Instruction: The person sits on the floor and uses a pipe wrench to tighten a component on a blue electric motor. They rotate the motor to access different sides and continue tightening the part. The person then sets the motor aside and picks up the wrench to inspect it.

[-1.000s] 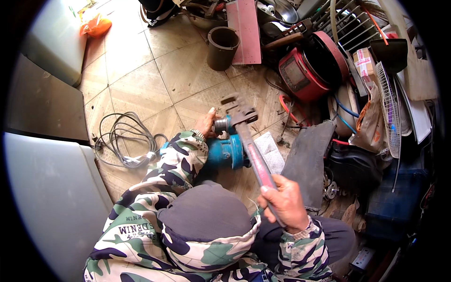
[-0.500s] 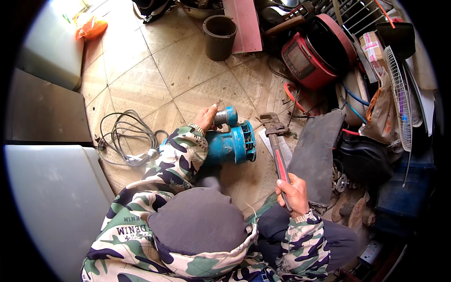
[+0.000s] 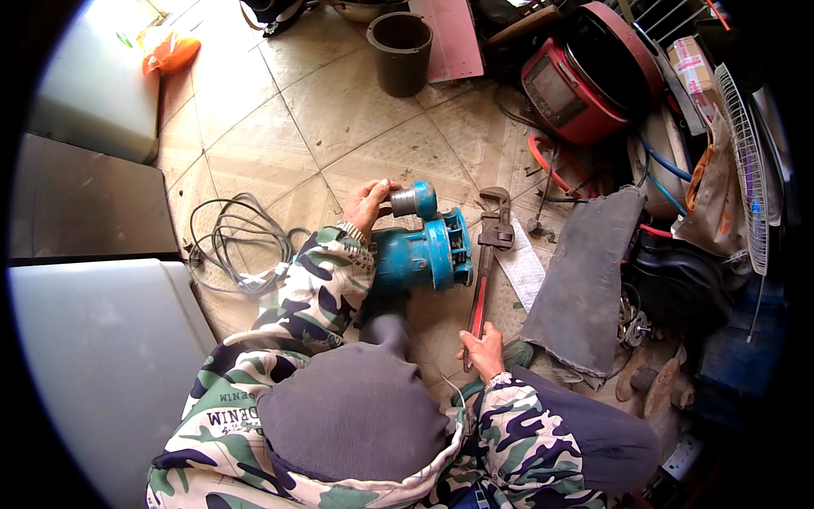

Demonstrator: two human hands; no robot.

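A blue electric water pump [image 3: 407, 257] lies on its side on the tiled floor before me. Its short outlet with a threaded metal end [image 3: 407, 202] sticks out on the far side. My left hand [image 3: 365, 208] is closed at that threaded end, its fingers partly hidden. In my right hand [image 3: 485, 349] is the lower handle of a large pipe wrench [image 3: 482, 284] with a red grip. The wrench stands nearly upright in the picture, just right of the pump, its jaw end pointing away from me and apart from the pump.
Coiled black cable [image 3: 233, 242] lies left of the pump. To the right are a white perforated sheet [image 3: 521, 267], a grey mat [image 3: 585, 271] and a red cooker [image 3: 585, 81] amid clutter. A dark cylinder [image 3: 400, 55] stands farther off; a white cabinet [image 3: 106, 339] is at left.
My right hand has moved left with the pipe wrench, bringing it closer to the pump and tilting it differently. My left hand stays at the outlet. The whole view has shifted slightly.
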